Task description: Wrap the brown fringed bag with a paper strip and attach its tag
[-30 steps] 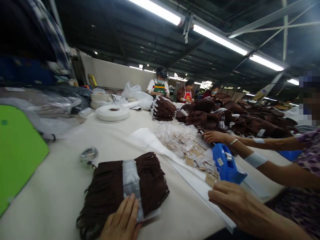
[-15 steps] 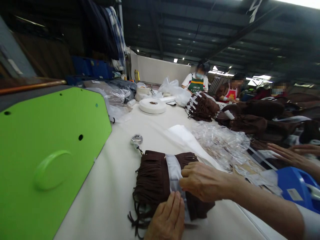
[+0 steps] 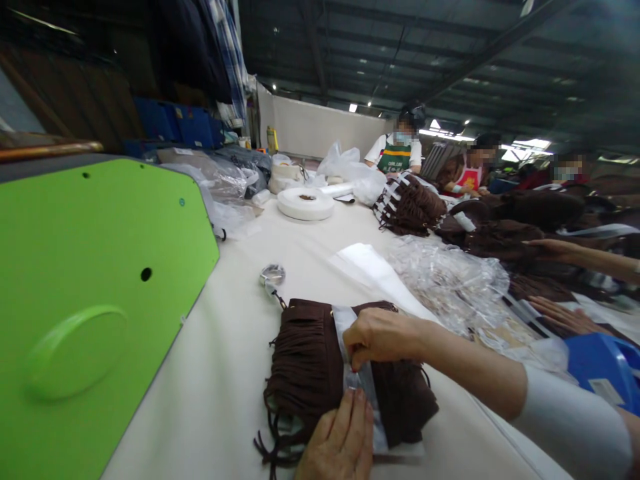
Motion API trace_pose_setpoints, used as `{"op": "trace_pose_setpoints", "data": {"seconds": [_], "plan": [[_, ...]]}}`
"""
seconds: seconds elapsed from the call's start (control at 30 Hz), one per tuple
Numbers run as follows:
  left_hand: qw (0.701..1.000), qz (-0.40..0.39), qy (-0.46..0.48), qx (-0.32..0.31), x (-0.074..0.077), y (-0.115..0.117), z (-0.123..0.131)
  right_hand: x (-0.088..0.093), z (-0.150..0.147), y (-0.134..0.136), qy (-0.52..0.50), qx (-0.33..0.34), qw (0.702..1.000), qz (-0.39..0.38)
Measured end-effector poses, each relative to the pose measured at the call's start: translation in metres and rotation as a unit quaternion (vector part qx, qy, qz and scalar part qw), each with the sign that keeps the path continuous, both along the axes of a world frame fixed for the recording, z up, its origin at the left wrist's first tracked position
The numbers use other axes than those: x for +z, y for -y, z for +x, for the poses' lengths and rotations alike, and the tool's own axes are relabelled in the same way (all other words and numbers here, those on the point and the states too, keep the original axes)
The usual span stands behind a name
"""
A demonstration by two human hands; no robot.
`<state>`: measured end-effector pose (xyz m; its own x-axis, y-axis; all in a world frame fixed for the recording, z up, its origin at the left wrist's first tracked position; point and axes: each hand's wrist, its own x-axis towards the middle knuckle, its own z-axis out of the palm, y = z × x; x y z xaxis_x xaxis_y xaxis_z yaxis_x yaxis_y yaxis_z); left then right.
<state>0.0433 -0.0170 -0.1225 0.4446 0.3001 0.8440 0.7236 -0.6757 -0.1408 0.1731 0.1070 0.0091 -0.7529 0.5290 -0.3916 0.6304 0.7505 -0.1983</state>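
Observation:
A dark brown fringed bag [image 3: 303,360] lies on the white table, with a pale grey-white strip [image 3: 377,417] wrapped around its middle. My left hand [image 3: 340,433] rests flat on the strip's lower part, fingers stretched out. Just above it, my right hand [image 3: 380,337] is closed in a pinch over the strip. A tiny red spot shows at its fingertips, and a small clear, shiny piece [image 3: 353,380] lies between the two hands; what the pinch holds is too small to make out. At the bag's upper left corner hangs a plastic-wrapped ring [image 3: 273,275].
A green machine panel [image 3: 115,267] stands at the left. Behind are a white roll [image 3: 305,204], plastic bags [image 3: 445,280] and piled brown fringed bags [image 3: 413,203]. A co-worker's hands [image 3: 560,317] and a blue tape dispenser [image 3: 603,367] are at the right. Other people work farther back.
My right hand has shifted slightly left and up on the strip, and the clear piece now shows below its fingers. My left hand stays pressed down. The co-worker's hands have moved apart.

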Motion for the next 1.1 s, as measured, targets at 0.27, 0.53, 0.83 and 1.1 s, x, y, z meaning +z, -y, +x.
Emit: {"op": "trace_pose_setpoints", "data": {"seconds": [0.27, 0.53, 0.83, 1.1], "plan": [[1.000, -0.003, -0.002, -0.009, 0.001, 0.000, -0.001, -0.013, 0.010, -0.032, -0.095, -0.090, 0.990, -0.045], [1.000, -0.021, 0.006, -0.009, -0.001, 0.003, -0.001, -0.012, 0.031, 0.036, -0.219, -0.147, 0.954, 0.141], [0.999, -0.009, 0.041, -0.010, -0.002, 0.005, -0.001, -0.059, 0.026, 0.110, -0.249, -0.070, 0.944, 0.202], [0.996, 0.031, 0.076, -0.046, 0.010, 0.008, -0.003, -0.057, 0.037, 0.126, -0.301, -0.028, 0.943, 0.138]]}}
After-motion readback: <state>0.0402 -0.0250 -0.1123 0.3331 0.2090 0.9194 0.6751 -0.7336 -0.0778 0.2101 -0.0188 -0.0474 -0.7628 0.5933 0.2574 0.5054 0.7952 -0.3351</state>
